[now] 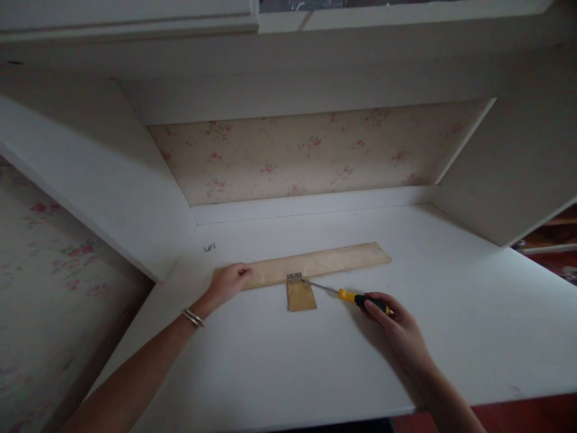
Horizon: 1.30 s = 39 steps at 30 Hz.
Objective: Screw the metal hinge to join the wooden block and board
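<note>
Your right hand (399, 331) is closed around the yellow-and-black-handled screwdriver (356, 297), its thin metal shaft reaching left to the small brass hinge (295, 280). The tip sits at the hinge's upper leaf, so I'd judge the screw work is mid-way, not finished. Further out, your left hand (229, 281) lies flat, fingers relaxed, pinning the long pale wooden strip (324, 263) to the white desk surface (451, 300).

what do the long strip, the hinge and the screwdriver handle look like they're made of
The long strip looks like bare light wood: pale tan, matt, flat-edged. The hinge on it seems to be metal, showing a dull grey sheen; the flap below it is brownish, brass or wood, hard to tell. The screwdriver handle in the right hand looks like plastic, yellow and black; its shaft is shiny metal.
</note>
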Motion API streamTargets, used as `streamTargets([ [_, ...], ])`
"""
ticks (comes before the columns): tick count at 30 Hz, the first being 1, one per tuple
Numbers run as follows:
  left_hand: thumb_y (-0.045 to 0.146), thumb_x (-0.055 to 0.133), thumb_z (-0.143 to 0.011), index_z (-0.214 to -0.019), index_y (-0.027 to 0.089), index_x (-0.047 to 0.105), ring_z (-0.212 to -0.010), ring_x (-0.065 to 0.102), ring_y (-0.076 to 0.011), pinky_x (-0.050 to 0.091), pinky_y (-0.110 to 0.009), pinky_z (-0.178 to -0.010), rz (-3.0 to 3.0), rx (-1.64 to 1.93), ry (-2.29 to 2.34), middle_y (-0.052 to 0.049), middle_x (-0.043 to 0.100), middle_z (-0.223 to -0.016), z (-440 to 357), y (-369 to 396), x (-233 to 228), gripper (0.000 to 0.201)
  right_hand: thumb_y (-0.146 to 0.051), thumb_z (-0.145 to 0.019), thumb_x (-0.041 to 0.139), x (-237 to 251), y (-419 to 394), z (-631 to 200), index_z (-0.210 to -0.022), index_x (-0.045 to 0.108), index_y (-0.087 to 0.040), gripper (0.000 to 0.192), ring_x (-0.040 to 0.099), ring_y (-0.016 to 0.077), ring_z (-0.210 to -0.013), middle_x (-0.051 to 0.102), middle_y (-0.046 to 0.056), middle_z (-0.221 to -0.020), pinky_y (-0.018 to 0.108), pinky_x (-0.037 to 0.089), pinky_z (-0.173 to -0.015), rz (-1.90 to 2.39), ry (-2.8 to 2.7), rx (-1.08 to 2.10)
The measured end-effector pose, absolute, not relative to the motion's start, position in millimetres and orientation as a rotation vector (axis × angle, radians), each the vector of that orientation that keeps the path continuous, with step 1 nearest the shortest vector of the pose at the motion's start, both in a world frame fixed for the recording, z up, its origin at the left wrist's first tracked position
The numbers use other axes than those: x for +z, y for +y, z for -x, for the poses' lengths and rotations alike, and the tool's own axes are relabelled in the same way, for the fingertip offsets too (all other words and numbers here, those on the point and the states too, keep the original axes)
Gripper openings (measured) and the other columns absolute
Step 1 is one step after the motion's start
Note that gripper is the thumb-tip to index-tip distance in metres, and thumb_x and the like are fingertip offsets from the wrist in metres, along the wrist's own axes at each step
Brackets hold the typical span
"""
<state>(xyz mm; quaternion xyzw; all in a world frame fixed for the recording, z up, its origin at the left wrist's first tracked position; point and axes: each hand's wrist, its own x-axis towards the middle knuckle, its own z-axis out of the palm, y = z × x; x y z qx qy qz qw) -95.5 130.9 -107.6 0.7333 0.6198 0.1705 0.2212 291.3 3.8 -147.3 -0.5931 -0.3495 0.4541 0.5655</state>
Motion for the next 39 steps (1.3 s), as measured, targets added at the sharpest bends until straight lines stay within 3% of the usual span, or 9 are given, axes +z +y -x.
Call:
streamTargets([
  [5, 0.044, 0.045, -0.082, -0.064, 0.016, 0.054, -0.055, 0.044, -0.0109, 0.028, -0.023, -0.050, -1.714, 0.514, 1.452, 0.002, 0.050, -0.058, 30, 92, -119, 0.034, -0.041, -0.067, 0.076, -147, 11, -295, -0.095, 0.065, -0.022, 0.036, 0.064, 0.0170, -0.086, 0.067, 0.002, -0.097, 0.026, 0.051, -0.082, 1.343, -0.763, 1.123],
  [10, 0.045, 0.044, -0.082, -0.064, 0.017, 0.051, -0.042, 0.031, -0.0070, 0.017, -0.022, -0.043, -1.489, 0.508, 1.448, 0.006, 0.035, -0.048, 4, 81, -119, 0.034, -0.041, -0.066, 0.077, -151, 17, -301, -0.094, 0.066, -0.022, 0.036, 0.064, 0.0154, -0.086, 0.068, 0.000, -0.096, 0.024, 0.051, -0.082, 1.309, -0.731, 1.157],
  [15, 0.040, 0.047, -0.078, -0.078, 0.014, 0.058, -0.040, 0.036, -0.0040, 0.018, -0.021, -0.038, -1.313, 0.595, 1.320, 0.001, 0.054, -0.070, -6, 78, -118, 0.028, -0.040, -0.066, 0.077, -150, 18, -301, -0.095, 0.067, -0.022, 0.036, 0.064, 0.0150, -0.087, 0.068, 0.001, -0.098, 0.022, 0.051, -0.082, 1.292, -0.738, 1.184],
  [22, 0.036, 0.048, -0.079, -0.095, 0.013, 0.063, -0.041, 0.041, -0.0032, 0.025, -0.019, -0.037, -1.242, 0.641, 1.341, 0.000, 0.056, -0.076, -6, 79, -121, 0.031, -0.039, -0.064, 0.079, -149, 16, -299, -0.091, 0.068, -0.022, 0.034, 0.064, 0.0157, -0.087, 0.068, 0.001, -0.097, 0.025, 0.051, -0.085, 1.247, -0.709, 1.183],
  [29, 0.037, 0.042, -0.083, -0.074, 0.014, 0.060, -0.042, 0.044, -0.0049, 0.027, -0.018, -0.036, -1.466, 0.643, 1.404, -0.001, 0.060, -0.072, -7, 77, -120, 0.032, -0.038, -0.064, 0.079, -146, 16, -299, -0.090, 0.068, -0.022, 0.033, 0.064, 0.0141, -0.088, 0.067, 0.000, -0.095, 0.021, 0.052, -0.083, 1.221, -0.645, 1.179],
  [39, 0.037, 0.043, -0.083, -0.080, 0.014, 0.062, -0.041, 0.042, -0.0047, 0.028, -0.018, -0.036, -1.427, 0.692, 1.384, -0.002, 0.061, -0.072, -10, 74, -123, 0.030, -0.037, -0.065, 0.079, -151, 16, -297, -0.091, 0.068, -0.023, 0.031, 0.065, 0.0139, -0.088, 0.068, -0.001, -0.095, 0.021, 0.051, -0.084, 1.209, -0.650, 1.164],
])
